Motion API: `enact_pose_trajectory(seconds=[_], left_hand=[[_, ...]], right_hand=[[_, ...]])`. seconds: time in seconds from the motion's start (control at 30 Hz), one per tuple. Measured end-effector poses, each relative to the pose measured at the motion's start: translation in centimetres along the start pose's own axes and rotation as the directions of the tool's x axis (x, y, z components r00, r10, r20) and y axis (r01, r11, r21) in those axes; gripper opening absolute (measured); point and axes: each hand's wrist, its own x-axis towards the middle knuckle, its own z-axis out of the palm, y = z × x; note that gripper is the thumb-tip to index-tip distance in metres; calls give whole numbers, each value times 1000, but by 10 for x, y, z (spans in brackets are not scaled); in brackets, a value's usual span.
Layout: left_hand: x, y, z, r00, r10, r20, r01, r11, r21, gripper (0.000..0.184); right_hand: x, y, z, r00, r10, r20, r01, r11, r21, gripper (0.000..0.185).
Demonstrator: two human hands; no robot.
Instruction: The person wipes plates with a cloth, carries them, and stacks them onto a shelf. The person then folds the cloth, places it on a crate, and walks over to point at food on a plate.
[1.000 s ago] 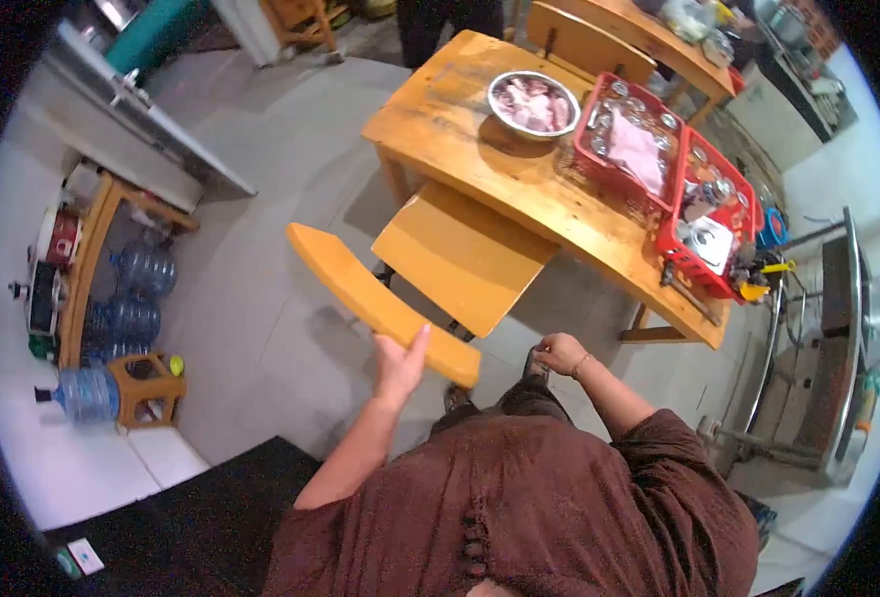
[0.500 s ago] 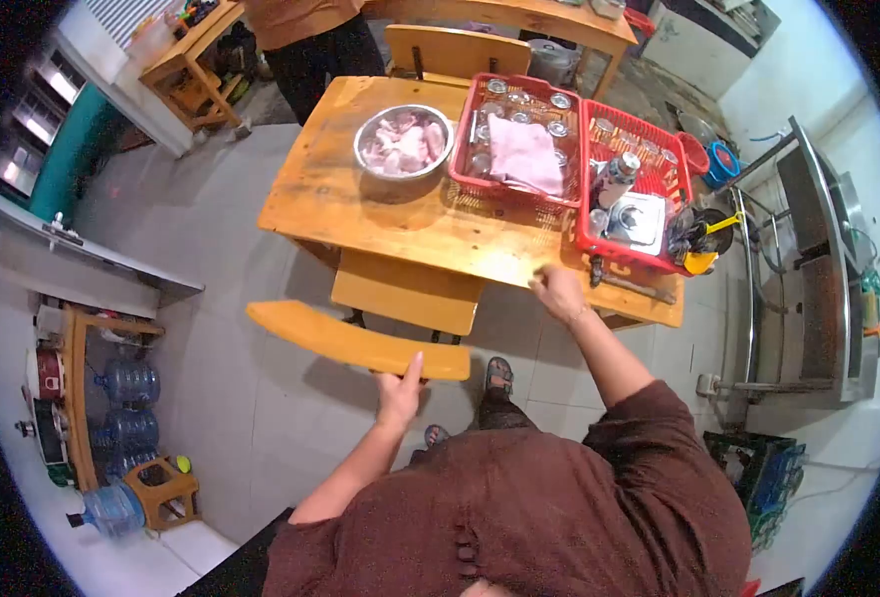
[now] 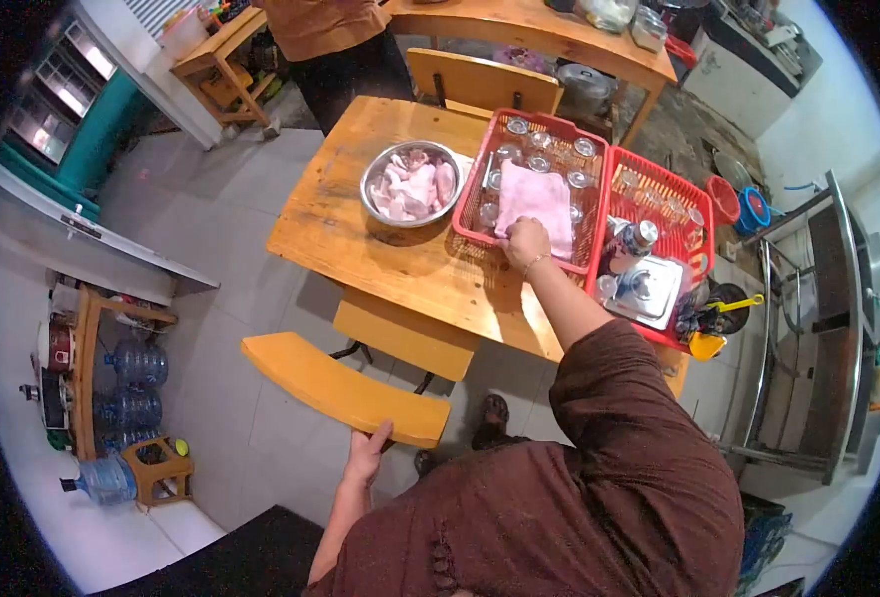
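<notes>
My left hand (image 3: 368,456) grips the lower right end of the curved yellow wooden chair back (image 3: 335,386), thumb on top. My right hand (image 3: 527,242) reaches across the wooden table (image 3: 310,209) and pinches the near left edge of a pink cloth (image 3: 539,199). The cloth lies over upturned glasses (image 3: 539,141) in a red plastic basket (image 3: 475,237). Left of this basket, a steel bowl (image 3: 408,222) holds pieces of raw meat (image 3: 415,189) that look like chicken.
A second red basket (image 3: 659,159) holds glasses, a bottle (image 3: 631,244) and a steel lidded container (image 3: 649,291). Across the table stand another chair (image 3: 485,80) and a person (image 3: 325,40). At right is a metal rack (image 3: 758,318); at left, water jugs (image 3: 136,363).
My right hand has moved from the table's near edge up to the pink cloth and taken hold of its edge. My left hand stays on the chair back, and the view has shifted.
</notes>
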Motion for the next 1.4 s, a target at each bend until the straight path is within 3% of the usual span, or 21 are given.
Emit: enact_pose_trajectory(seconds=[0.13,0.2,0.27,0.3,0.37,0.4,0.47,0.53,0.6,0.7,0.77,0.8,0.87,0.9,1.0,1.03,1.07,1.13,1.17,1.23,1.4], left_hand=[[-4,25,4,993,-119,-4,118,985,125,45],[-3,28,1,982,-190,-21,189,951,244,45],[0,16,-13,926,370,-72,-212,670,712,37],[-1,38,-12,929,370,-28,-242,661,710,37],[-19,108,-4,994,-72,-78,95,275,957,27],[-20,122,-1,997,-77,-29,48,259,965,27],[-22,147,6,978,64,201,-197,611,767,19],[-26,165,36,931,48,363,-301,662,686,19],[-25,161,54,715,187,673,-562,726,395,34],[-52,161,89,525,226,821,-737,603,305,57],[-71,168,102,153,344,926,-982,-54,183,79],[-70,160,102,124,324,938,-987,-54,149,79],[-64,140,99,159,-216,963,-695,668,264,87],[-76,132,104,178,-245,953,-569,765,303,78],[-96,110,122,184,-308,933,-422,833,358,64],[-99,107,127,175,-230,957,-610,738,289,37],[-104,104,134,150,-240,959,-614,738,281,37],[-115,96,149,173,-293,940,-749,581,319,18],[-120,85,154,151,-219,964,-739,623,258,14],[-139,71,169,119,-264,957,-717,644,266,15],[-198,28,215,-5,-408,913,-743,612,269,17]], right_hand=[[-3,12,-29,958,254,-137,-194,918,346,27],[-8,12,-68,836,298,-460,67,777,625,28],[-9,27,-87,806,308,-505,124,747,653,23],[-27,16,-127,837,294,-461,132,708,693,23],[-70,-7,-183,936,175,-304,180,504,845,24],[-98,-22,-208,955,116,-274,173,533,828,24],[-144,-43,-217,958,11,-285,225,584,780,24],[-188,-67,-204,985,-1,-172,147,530,835,24],[-239,-103,-189,993,101,68,-105,428,898,25],[-300,-135,-153,993,43,111,-119,429,895,28],[-335,-150,-149,985,-31,168,-136,451,882,28],[-351,-155,-145,975,-76,208,-158,416,895,28],[-380,-165,-155,977,-49,209,-178,360,916,27],[-395,-167,-160,975,-54,215,-187,321,928,29],[-440,-162,-161,966,259,11,-107,361,926,43],[-459,-156,-161,939,320,128,-211,238,948,58],[-479,-149,-160,931,344,121,-211,237,948,58],[-518,-133,-152,896,442,30,-326,611,721,49],[-535,-127,-142,886,462,25,-336,605,722,49],[-568,-115,-120,779,508,366,-575,347,741,39],[-663,-82,-112,726,686,57,-409,363,837,26]])
